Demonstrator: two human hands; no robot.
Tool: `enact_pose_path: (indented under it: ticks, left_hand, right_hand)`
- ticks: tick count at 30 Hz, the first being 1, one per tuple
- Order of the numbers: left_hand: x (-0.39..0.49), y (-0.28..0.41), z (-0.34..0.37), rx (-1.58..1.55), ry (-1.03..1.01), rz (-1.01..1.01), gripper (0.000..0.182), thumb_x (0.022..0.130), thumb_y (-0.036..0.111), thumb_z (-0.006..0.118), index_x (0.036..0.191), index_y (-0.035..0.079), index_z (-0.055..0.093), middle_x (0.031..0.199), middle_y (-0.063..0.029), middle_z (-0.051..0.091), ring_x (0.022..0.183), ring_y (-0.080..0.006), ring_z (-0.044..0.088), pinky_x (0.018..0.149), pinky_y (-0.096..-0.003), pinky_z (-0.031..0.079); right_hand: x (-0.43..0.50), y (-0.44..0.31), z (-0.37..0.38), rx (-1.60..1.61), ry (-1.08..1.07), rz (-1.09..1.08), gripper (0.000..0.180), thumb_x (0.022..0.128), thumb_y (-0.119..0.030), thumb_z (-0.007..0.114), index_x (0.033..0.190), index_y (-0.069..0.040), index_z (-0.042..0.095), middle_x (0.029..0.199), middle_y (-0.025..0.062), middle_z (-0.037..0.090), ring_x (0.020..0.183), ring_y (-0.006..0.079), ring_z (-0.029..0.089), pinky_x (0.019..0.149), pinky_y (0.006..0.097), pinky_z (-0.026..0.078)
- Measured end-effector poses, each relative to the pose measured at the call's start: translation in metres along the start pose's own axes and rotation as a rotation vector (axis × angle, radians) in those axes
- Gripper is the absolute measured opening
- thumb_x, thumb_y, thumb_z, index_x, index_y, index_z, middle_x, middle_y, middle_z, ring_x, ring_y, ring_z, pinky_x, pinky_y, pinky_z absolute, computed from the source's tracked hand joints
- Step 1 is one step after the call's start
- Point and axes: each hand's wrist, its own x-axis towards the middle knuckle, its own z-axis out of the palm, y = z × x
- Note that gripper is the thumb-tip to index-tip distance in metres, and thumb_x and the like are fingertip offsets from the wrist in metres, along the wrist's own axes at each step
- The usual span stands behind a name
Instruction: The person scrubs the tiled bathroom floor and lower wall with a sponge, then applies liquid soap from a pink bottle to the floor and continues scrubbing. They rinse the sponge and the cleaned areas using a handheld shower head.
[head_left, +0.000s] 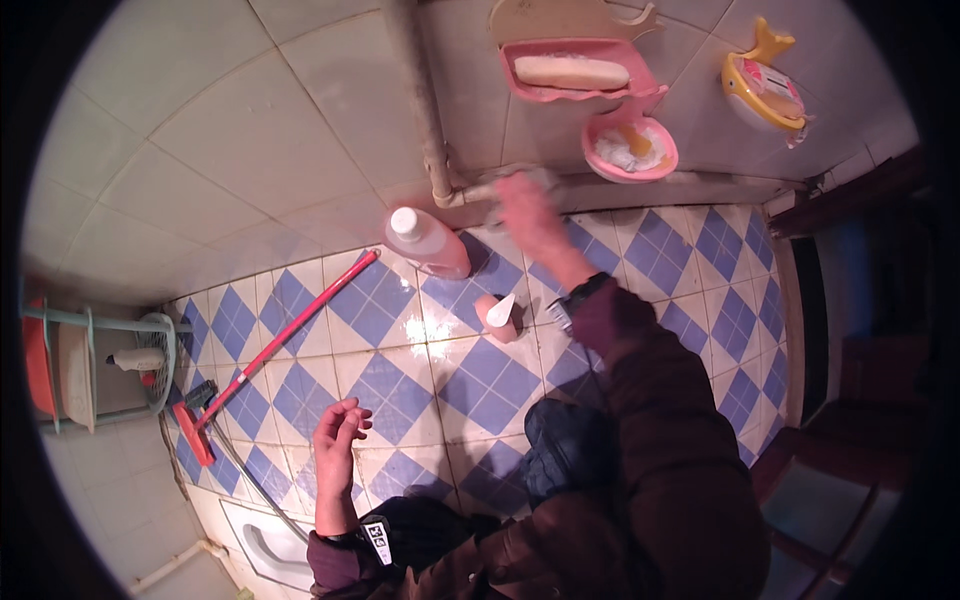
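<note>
My right hand (531, 217), blurred, reaches to the foot of the tiled wall. It is at the pale horizontal pipe (476, 194), over a greyish blurred patch (546, 178) that may be a cloth; its grip is unclear. My left hand (339, 442) hovers over the floor with loosely bent fingers and holds nothing. Between the hands and the wall stand a large bottle of pink liquid with a white cap (429, 244) and a smaller pink pump bottle (498, 318) with a white nozzle.
A red-handled floor squeegee (289, 337) lies on the blue-and-white tiles (487, 386). Wall-mounted are a pink soap rack (517, 88), a pink dish (600, 166) and a yellow whale-shaped holder (729, 81). A rack with basins (90, 352) is left; a squat toilet (270, 551) is lower left.
</note>
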Motion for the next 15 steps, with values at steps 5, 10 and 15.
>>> enact_pose_path:
  ticks: [5, 10, 15]
  left_hand:
    - [-0.001, -0.001, -0.002, 0.031, -0.001, -0.025, 0.025, 0.086, 0.019, 0.056, 0.105, 0.002, 0.055, 0.087, -0.0066, 0.062, 0.075, -0.0105, 0.057, 0.066, -0.0220, 0.042]
    - [-0.012, 0.000, -0.012, 0.035, 0.035, -0.031, 0.026, 0.086, 0.020, 0.056, 0.105, 0.002, 0.055, 0.087, -0.0065, 0.062, 0.075, -0.0104, 0.056, 0.066, -0.0219, 0.042]
    - [-0.017, -0.001, -0.017, 0.032, 0.041, -0.028, 0.027, 0.086, 0.020, 0.056, 0.105, 0.001, 0.055, 0.087, -0.0062, 0.062, 0.075, -0.0104, 0.057, 0.066, -0.0220, 0.042]
  right_hand:
    - [-0.048, 0.093, -0.034, -0.182, 0.034, 0.222, 0.033, 0.085, -0.014, 0.043, 0.116, -0.004, 0.048, 0.111, 0.0158, 0.053, 0.100, 0.0330, 0.050, 0.087, 0.0417, 0.040]
    - [-0.060, 0.114, -0.026, -0.216, 0.355, 0.376, 0.026, 0.085, -0.013, 0.043, 0.107, -0.005, 0.053, 0.106, 0.0178, 0.054, 0.097, 0.0341, 0.050, 0.085, 0.0418, 0.040]
    - [-0.022, 0.022, 0.008, 0.431, 0.168, 0.514, 0.034, 0.087, -0.019, 0.044, 0.117, -0.002, 0.048, 0.123, 0.0160, 0.045, 0.116, 0.0315, 0.040, 0.098, 0.0424, 0.031]
